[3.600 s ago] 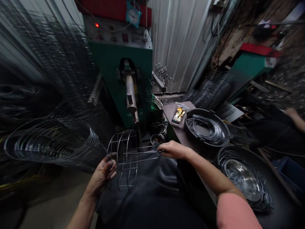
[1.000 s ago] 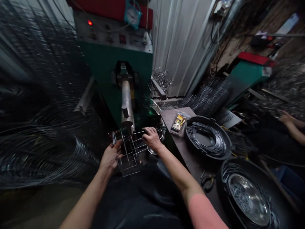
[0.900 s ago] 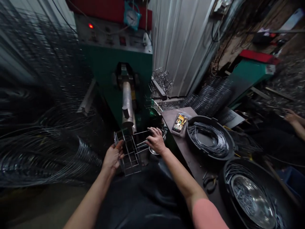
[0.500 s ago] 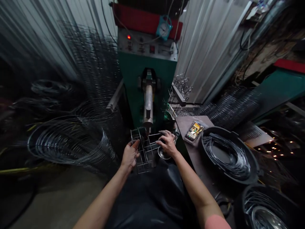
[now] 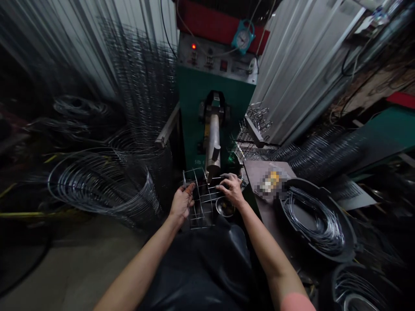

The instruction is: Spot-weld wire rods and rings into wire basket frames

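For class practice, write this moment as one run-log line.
left hand: holds wire basket | right hand: on basket wires | machine: red lamp lit

Two hands (image 5: 181, 203) (image 5: 231, 191) (both bare), one wire cage (image 5: 202, 216); two black tubs (image 5: 311, 186) (image 5: 337, 276)
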`<state>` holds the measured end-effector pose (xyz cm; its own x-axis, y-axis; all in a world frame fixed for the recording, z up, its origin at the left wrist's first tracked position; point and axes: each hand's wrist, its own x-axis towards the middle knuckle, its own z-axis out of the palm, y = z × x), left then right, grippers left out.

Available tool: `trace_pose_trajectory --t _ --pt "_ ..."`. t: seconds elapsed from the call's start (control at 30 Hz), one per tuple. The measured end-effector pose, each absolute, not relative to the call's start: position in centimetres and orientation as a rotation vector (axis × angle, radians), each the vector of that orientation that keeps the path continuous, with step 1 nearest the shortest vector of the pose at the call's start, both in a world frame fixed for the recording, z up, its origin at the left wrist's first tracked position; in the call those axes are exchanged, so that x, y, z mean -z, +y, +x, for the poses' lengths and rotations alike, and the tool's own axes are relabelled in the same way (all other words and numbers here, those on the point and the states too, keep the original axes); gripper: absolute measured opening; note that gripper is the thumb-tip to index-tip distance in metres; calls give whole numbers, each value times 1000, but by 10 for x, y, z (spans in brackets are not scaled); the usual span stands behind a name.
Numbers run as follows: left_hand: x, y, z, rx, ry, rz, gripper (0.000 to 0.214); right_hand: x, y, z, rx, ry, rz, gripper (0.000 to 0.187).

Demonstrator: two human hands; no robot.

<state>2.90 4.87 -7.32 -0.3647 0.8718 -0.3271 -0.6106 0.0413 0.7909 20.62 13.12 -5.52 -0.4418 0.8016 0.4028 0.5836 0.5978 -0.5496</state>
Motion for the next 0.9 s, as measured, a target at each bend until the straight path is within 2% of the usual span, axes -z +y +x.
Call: trace_pose_trajectory --t 0.27,0.53,0.9 --pt "69 62 26 -1611 1105 289 47 56 144 203 -434 -2182 -1153 21" --pt "66 72 24 -1554 1169 233 33 59 151 202 -423 -2186 -1185 21" --pt "66 73 22 -1541 1193 289 42 57 152 202 -409 -2200 -1202 23"
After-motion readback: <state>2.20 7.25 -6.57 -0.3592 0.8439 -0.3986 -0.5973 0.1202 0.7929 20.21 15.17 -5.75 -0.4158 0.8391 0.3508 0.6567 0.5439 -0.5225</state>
